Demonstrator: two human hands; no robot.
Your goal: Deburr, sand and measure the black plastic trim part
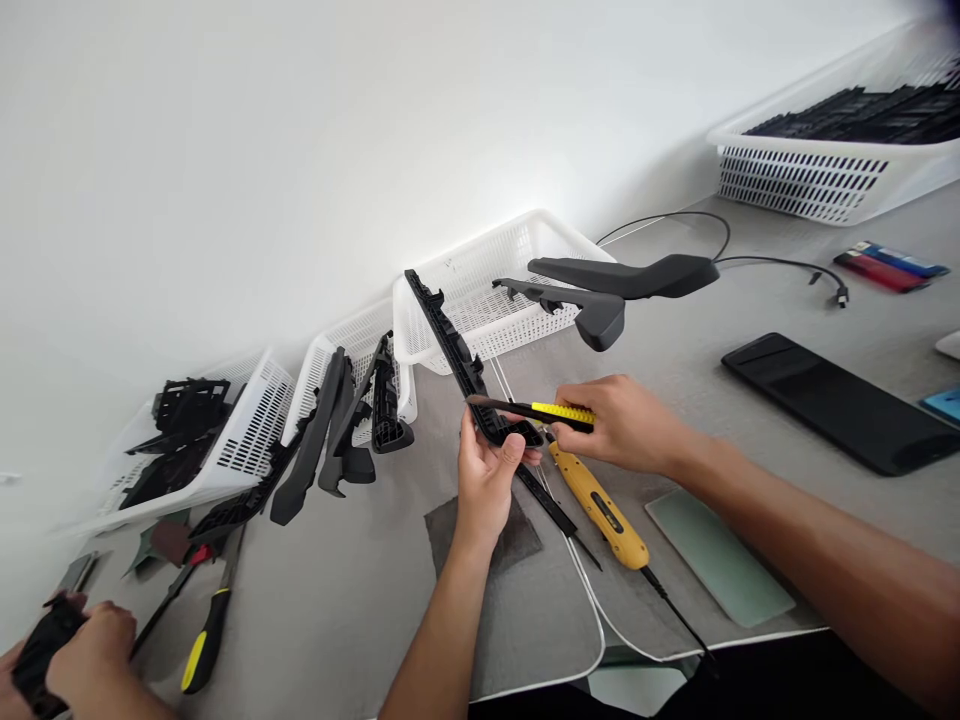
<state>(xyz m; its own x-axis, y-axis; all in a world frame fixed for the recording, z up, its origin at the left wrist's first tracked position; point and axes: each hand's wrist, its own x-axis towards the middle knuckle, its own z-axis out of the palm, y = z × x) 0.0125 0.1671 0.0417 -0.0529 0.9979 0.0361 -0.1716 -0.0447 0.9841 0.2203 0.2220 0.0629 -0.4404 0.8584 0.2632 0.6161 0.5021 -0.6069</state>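
My left hand point(486, 478) is closed round the near end of a long black plastic strip point(454, 350) that slants up and away toward the white baskets. My right hand point(625, 422) pinches a small knife with a yellow and black handle point(555, 411). Its blade end lies across the strip just above my left thumb. Below both hands rests a yellow electric screwdriver point(600, 505) on the grey table point(337, 590), beside a dark square pad point(517, 540).
White baskets point(487, 290) line the wall, with black plastic parts in and on them; another basket point(825, 170) stands far right. A black phone point(840, 400), cables, a green pad point(716, 555) and yellow-handled tools point(206, 640) lie about. Another person's hands point(75, 660) hold a black part at bottom left.
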